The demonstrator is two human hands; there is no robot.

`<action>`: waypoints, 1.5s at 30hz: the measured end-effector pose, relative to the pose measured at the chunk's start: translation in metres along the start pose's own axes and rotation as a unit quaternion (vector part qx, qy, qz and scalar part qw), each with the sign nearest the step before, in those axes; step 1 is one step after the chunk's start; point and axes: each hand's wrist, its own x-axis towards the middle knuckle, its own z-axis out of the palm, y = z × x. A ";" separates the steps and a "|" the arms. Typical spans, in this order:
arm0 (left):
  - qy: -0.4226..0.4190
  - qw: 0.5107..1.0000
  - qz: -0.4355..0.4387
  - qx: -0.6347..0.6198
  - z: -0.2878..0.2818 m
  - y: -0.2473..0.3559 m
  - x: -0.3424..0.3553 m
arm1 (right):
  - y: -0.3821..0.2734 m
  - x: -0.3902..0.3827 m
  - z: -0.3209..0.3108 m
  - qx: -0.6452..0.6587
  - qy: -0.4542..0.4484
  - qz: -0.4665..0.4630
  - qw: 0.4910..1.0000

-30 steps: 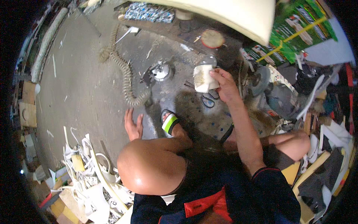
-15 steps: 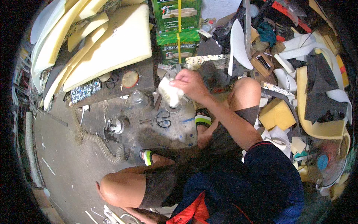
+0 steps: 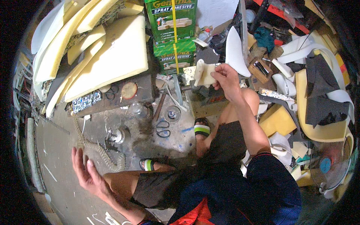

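My right hand (image 3: 227, 80) pinches a small cream piece of foam (image 3: 207, 74) between thumb and fingers. The piece looks thin and curls up along its left edge. It is held off the floor, below the green adhesive boxes (image 3: 174, 56) in the picture. To the lower left, my left hand (image 3: 89, 172) is raised beside my left knee, fingers apart, with nothing in it. A beige coiled hose (image 3: 99, 148) lies near its fingertips. On the floor between the hands are black-handled scissors (image 3: 163, 134), a round metal dish (image 3: 172, 114) and a hammer-like tool (image 3: 159, 107).
A glass jar (image 3: 138, 109) and a metal canister (image 3: 118, 135) stand on the floor. Large cream foam slabs (image 3: 112, 56) lean at the upper left. Foam offcuts, a yellow block (image 3: 277, 120) and a caged fan (image 3: 330, 165) crowd the right side.
My right hand has moved right with the foam piece, uncovering the metal dish and tool. My left hand has risen into view at the lower left, open. The view has shifted slightly.
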 end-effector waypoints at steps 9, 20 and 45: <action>-0.084 0.992 -0.057 0.081 0.018 -0.051 -0.004 | -0.033 0.079 -0.031 -0.048 0.063 -0.131 0.988; -0.098 0.953 -0.145 0.247 -0.007 -0.091 -0.009 | -0.057 0.302 -0.064 -0.004 0.177 -0.153 0.972; -0.060 0.921 -0.253 0.291 -0.017 -0.111 -0.002 | 0.019 0.388 -0.111 -0.005 0.025 0.068 0.997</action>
